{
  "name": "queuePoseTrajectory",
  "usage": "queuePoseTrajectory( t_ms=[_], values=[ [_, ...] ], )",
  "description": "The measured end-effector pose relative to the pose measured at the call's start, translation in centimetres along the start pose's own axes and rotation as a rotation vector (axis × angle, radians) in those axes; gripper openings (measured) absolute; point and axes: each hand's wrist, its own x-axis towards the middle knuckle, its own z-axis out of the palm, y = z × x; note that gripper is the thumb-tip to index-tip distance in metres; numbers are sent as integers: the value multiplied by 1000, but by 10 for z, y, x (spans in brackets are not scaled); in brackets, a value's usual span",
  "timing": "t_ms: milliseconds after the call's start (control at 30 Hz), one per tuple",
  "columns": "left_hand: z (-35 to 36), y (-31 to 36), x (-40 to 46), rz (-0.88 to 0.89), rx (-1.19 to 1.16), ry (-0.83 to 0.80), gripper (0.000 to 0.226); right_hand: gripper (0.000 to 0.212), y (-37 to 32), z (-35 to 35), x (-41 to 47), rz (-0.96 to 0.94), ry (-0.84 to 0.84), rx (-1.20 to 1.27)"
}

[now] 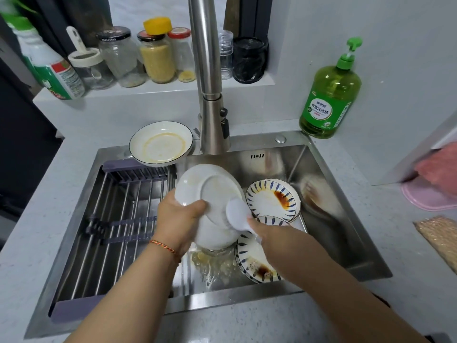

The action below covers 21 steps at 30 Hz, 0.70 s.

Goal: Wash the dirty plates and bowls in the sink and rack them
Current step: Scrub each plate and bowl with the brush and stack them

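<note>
Hands: two; the left hand [178, 216] is gripping the rim of a white plate [210, 194], thumb curling over its underside, while the right hand [267, 235] is gripping the handle of a white dish brush [237, 212].
Held plate: it is tilting over the sink [346, 219], underside facing up, with the brush head pressing against it.
Dirty dishes in the basin: three blue-patterned plates are showing; one [272, 199] is carrying a brown sauce stain, one [254, 263] is lying near the front with dark residue, and a third [274, 221] is peeking out between them, mostly hidden by the right hand.
Plate on the ledge: one dark-rimmed plate [160, 144] is sitting on the sink's back edge, showing a yellowish ring.
Rack: one metal-bar drying rack [118, 219] is spanning the left half of the sink, holding nothing.
Faucet: one steel faucet [210, 95] is rising behind the basin; its top is running out of view.
Soap: one green pump bottle [329, 95] is standing at the right rear corner; its Chinese label is too small to read.
Shelf: roughly seven jars and bottles [155, 53] are lining the sill, labels unreadable.
Hard to tell: blurred reflections are muddying the basin's right wall; pink cloth [437, 186] is running off the right edge.
</note>
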Motion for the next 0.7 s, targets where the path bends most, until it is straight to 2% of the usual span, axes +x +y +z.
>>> queuePoseTrajectory(
  t_ms=[67,200,267,367,567,633,700],
  values=[
    [-1,3,-3,15,29,-20,40,60,11,-3,9,101,-13,38],
    [8,-1,-7,-3,-7,-27,38,79,6,-13,30,102,60,18],
    [7,4,-4,0,-37,11,34,77,2,-12,28,91,62,54],
    [-4,13,3,59,-15,69,37,63,-1,0,16,39,-33,100],
    [-18,25,7,268,267,59,46,52,12,22,7,72,31,74],
    [-24,40,7,405,461,66,47,50,15,26,5,67,26,69],
    [-28,55,4,553,666,68,38,51,17,30,4,31,26,27]
  ],
)
